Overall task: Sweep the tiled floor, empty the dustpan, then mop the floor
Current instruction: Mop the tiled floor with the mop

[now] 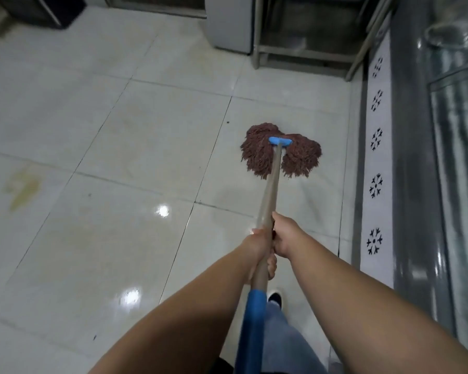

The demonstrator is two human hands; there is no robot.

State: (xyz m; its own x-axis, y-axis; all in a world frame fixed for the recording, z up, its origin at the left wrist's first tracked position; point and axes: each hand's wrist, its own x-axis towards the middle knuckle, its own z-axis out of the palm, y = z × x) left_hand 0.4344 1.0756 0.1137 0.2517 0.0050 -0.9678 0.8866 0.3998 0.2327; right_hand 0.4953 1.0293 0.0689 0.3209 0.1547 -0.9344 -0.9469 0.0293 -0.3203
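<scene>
Head cam: both hands wrap the mop handle [271,190], left hand [257,245] just behind right hand [285,234]. Risk: wet glossy floor [119,147] = slip; yellow stain [22,188] far left could get missed. Mop head [257,152], reddish-brown strings, blue clamp, splayed flat nr patterned wall strip [376,141]

Pale glossy floor tiles [135,147] with dark grout lines fill most of the view. Two bright ceiling-light reflections [162,211] glint near 7 o'clock, and a yellowish stain [22,188] marks a tile at 9 o'clock. At 12 o'clock stands a metal rack frame [305,54] beside a grey cabinet [229,25]. Along 3 o'clock runs a white border strip with black snowflake patterns [376,186], next to a shiny metal counter front [411,157].
</scene>
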